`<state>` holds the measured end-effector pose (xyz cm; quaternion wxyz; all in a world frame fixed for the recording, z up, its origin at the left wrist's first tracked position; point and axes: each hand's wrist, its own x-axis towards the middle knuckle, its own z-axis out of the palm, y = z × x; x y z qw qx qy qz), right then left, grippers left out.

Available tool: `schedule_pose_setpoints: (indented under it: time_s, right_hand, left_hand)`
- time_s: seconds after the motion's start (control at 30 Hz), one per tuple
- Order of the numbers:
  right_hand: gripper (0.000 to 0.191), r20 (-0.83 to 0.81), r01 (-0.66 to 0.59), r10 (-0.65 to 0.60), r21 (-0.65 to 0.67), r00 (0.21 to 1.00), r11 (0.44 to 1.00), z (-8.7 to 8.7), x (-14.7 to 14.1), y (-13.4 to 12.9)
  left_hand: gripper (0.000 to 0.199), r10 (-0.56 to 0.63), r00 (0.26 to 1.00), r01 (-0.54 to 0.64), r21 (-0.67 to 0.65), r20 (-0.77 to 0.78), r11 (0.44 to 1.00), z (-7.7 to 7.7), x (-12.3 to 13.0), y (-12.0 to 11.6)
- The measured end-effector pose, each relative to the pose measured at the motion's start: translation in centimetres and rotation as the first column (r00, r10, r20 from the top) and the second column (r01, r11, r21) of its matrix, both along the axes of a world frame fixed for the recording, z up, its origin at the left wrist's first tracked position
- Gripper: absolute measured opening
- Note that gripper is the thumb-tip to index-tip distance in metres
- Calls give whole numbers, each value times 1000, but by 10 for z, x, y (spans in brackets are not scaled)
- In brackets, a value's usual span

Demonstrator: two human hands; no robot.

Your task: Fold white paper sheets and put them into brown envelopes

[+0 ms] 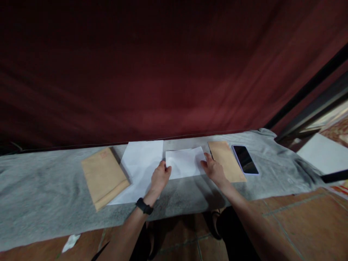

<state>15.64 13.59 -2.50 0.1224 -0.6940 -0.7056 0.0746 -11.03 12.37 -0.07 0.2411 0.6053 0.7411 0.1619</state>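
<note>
A folded sheet of white paper [185, 163] lies on the grey cloth between my hands. My left hand [161, 175] has its fingers closed at the left edge of that paper, thumb toward it. At the opposite edge is my right hand [214, 169], its fingers and thumb gripping the paper's right side. Left of my left hand, white paper sheets [144, 156] lie flat, partly under a stack of brown envelopes [104, 175]. Just beyond my right hand rests another brown envelope [225, 159].
A phone [245, 159] with a purple edge lies right of the single envelope. The grey cloth [49, 188] covers the long surface, backed by a dark red curtain [163, 72]. White scrap [71, 243] lies on the tiled floor; a black bar crosses at right.
</note>
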Motion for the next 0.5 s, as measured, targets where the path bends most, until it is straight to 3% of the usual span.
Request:
schedule_pose_setpoints:
  time_s: [0.27, 0.4, 0.5]
  right_hand:
    - [50, 95, -2, 0, 21, 995, 1000, 0, -8, -3]
    - [49, 123, -38, 29, 76, 992, 996, 3, -11, -2]
    - [48, 71, -127, 118, 136, 990, 983, 4, -20, -2]
  left_hand:
    - [52, 4, 986, -9, -31, -169, 999, 9, 10, -1]
    - [51, -44, 966, 39, -24, -255, 999, 13, 13, -4]
    - [47, -68, 955, 65, -23, -289, 998, 14, 13, -4]
